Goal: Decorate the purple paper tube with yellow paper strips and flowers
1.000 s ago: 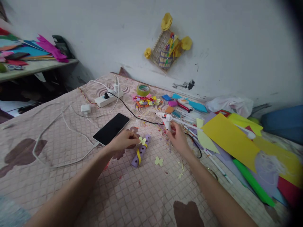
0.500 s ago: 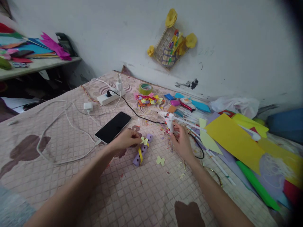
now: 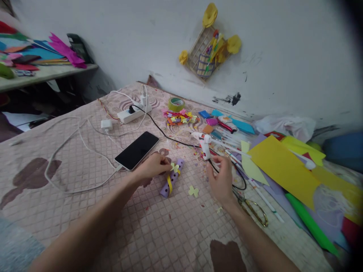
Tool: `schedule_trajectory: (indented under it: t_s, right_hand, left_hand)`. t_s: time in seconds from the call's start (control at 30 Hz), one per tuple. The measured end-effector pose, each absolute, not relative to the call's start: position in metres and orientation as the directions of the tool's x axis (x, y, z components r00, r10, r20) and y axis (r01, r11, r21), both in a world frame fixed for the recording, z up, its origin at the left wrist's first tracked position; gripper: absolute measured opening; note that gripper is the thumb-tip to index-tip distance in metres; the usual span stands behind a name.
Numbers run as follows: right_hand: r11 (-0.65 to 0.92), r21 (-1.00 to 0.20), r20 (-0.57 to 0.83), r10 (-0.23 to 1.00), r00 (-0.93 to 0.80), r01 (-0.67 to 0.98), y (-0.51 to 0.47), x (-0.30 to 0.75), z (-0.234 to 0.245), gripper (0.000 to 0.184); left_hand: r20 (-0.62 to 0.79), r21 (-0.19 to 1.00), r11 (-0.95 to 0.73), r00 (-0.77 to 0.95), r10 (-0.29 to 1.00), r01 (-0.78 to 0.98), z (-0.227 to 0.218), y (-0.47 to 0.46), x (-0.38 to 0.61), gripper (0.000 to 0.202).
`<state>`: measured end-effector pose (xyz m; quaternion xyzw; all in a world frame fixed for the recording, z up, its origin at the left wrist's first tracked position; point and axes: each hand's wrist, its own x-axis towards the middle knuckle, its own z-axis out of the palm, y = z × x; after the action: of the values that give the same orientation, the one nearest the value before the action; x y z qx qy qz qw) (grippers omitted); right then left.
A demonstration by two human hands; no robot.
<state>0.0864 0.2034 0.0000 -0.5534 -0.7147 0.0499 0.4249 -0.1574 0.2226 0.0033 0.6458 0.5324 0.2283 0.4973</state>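
My left hand (image 3: 155,165) is closed in a pinch on a pale yellow paper butterfly (image 3: 174,168), right at the upper part of a purple paper roll (image 3: 167,188). Dark dots mark the roll, and a yellow strip winds around it. A second pale yellow paper butterfly (image 3: 193,191) lies flat on the cloth. The white glue gun (image 3: 205,146) rests on the table with a clear glue stick out of its back. Just below its handle is my right hand (image 3: 221,179), fingers curved and apart, with nothing held; the black cord runs beside it.
A phone (image 3: 137,150) on a white cable lies left of my hands, with a power strip (image 3: 133,114) behind. Farther back are tape (image 3: 176,104) and paper cutouts (image 3: 181,118). Scissors (image 3: 253,211) and yellow sheets (image 3: 283,166) lie to the right.
My right hand has let go of the glue gun and drawn back toward me, off its handle. My left hand keeps the butterfly at the roll. The scissors show more now.
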Motion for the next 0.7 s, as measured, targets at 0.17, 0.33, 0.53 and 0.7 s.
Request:
schedule_trajectory:
  t_s: [0.17,0.33,0.53,0.7]
  right_hand:
    - [0.59,-0.503,0.434,0.805,-0.405,0.632,0.183,0.059,0.012,0.033]
    - [0.675,-0.397,0.354,0.737,-0.576,0.621,0.186,0.042,0.013,0.042]
    - [0.657,-0.333,0.305,0.754,-0.582,0.677,0.191,0.038,0.007,0.037]
    - [0.656,-0.367,0.315,0.755,-0.575,0.659,0.191,0.039,0.004,0.038]
  left_hand:
    - [-0.212,0.861,0.005,0.35,0.913,0.508,-0.003,0.224,-0.159,0.022]
    - [-0.179,0.836,-0.044,0.347,0.921,0.547,-0.006,0.225,-0.159,0.023]
    - [-0.135,0.812,-0.074,0.309,0.941,0.579,0.0,0.223,-0.156,0.021]
    - [-0.146,0.87,-0.013,0.281,0.948,0.493,-0.001,0.222,-0.155,0.018]
